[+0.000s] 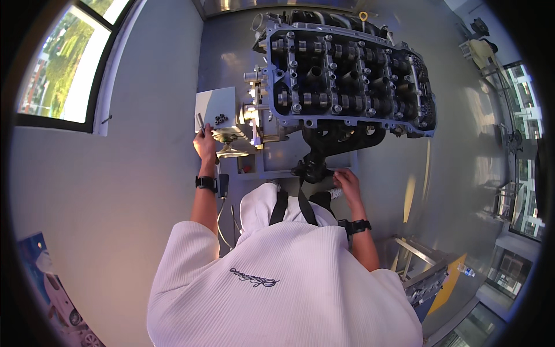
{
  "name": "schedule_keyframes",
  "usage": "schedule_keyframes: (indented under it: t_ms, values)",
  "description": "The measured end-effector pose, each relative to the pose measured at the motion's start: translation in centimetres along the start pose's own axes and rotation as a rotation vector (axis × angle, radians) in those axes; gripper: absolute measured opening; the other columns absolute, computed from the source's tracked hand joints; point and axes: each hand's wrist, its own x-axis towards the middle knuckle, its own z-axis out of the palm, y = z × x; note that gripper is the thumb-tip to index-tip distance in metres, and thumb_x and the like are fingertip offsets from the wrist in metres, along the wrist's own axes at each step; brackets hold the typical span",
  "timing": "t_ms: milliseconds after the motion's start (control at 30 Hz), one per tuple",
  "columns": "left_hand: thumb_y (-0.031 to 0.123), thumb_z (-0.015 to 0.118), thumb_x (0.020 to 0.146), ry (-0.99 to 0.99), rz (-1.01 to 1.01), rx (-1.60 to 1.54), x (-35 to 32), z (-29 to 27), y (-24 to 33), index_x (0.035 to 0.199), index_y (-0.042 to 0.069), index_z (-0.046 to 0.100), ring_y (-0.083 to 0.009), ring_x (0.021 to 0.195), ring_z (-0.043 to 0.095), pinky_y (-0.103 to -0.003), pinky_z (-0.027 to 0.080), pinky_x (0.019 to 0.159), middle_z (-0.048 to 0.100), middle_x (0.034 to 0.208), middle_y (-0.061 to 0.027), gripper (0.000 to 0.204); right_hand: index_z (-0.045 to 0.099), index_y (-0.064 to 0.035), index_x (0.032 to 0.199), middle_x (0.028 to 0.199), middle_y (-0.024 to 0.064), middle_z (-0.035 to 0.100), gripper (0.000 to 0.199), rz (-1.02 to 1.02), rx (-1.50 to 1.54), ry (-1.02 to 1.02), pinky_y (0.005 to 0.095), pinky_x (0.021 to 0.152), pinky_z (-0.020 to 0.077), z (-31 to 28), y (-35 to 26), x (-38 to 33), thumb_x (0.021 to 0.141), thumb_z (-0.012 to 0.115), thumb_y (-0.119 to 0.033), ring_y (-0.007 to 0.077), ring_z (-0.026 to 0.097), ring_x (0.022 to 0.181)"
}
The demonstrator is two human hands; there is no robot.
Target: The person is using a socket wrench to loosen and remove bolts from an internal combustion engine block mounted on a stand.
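Observation:
A short silver metal rod or tube (200, 121) stands up out of the fingers of my left hand (204, 143). That hand is closed on it at the front edge of a light grey box (216, 103). Several small dark round metal pieces (221, 119) sit on the box beside my fingers. My right hand (347, 181) is raised next to the black exhaust part (315, 168) below the engine. Its fingers are curled together; what they hold, if anything, does not show. In front of me is an engine (352, 78) with its top uncovered, camshafts and bolts exposed.
A yellow dipstick ring (363, 16) sticks up behind the engine. To my left is a wall (151, 75) with a window (63, 63). A metal frame (417, 263) stands behind me at right, near a plastic bottle (466, 270) on the floor.

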Motion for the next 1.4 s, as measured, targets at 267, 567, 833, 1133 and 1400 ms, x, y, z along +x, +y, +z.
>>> schedule_keyframes:
  t_ms: [267,567,833,1133,1400]
  values:
    - [0.03,0.058,0.09,-0.205,-0.174,-0.116,-6.7,-4.6,-4.8,0.079,0.0,0.064,-0.0037,0.044,0.039,-0.023,0.03,0.039,0.048,0.056,0.002,0.032,0.053,0.0007,0.116,0.114,0.0152,0.06,0.059,-0.306,-0.343,0.139,0.0363,0.091,0.0429,3.2,-0.3,4.9,0.07,0.077,-0.027,0.0269,0.056,0.105]
    - [0.031,0.056,0.092,-0.198,-0.372,-0.122,-13.4,-9.6,-7.9,0.081,0.001,0.062,-0.0048,0.041,0.041,-0.022,0.031,0.036,0.048,0.06,0.001,0.033,0.056,0.0019,0.109,0.106,0.01,0.061,0.058,-0.424,0.017,0.199,0.0322,0.083,0.0438,5.7,-0.5,6.8,0.066,0.08,-0.029,0.0183,0.057,0.095]
    - [0.031,0.055,0.092,-0.172,-0.466,-0.143,-15.8,-10.6,-9.0,0.08,0.003,0.059,-0.0055,0.041,0.039,-0.022,0.032,0.037,0.046,0.059,0.0017,0.031,0.058,0.0022,0.105,0.101,0.0078,0.063,0.056,-0.37,-0.083,0.181,0.0293,0.081,0.0447,5.7,-1.0,3.9,0.063,0.082,-0.025,0.0155,0.057,0.09]
    - [0.031,0.055,0.092,-0.264,-0.381,-0.182,-16.5,-11.0,-7.3,0.08,0.003,0.059,-0.0062,0.042,0.04,-0.022,0.032,0.037,0.045,0.058,0.002,0.031,0.058,0.0039,0.105,0.098,0.0078,0.064,0.053,-0.223,-0.029,0.1,0.0288,0.08,0.0455,5.7,-1.9,-0.5,0.064,0.08,-0.021,0.0156,0.058,0.087]
    - [0.03,0.054,0.093,-0.296,-0.422,-0.195,-16.5,-12.0,-8.1,0.079,0.004,0.059,-0.0058,0.04,0.036,-0.023,0.029,0.037,0.041,0.053,0.0033,0.029,0.058,0.0038,0.105,0.098,0.0075,0.063,0.051,-0.162,-0.096,0.213,0.0288,0.079,0.0452,5.5,-0.2,-2.4,0.064,0.079,-0.019,0.0148,0.057,0.086]
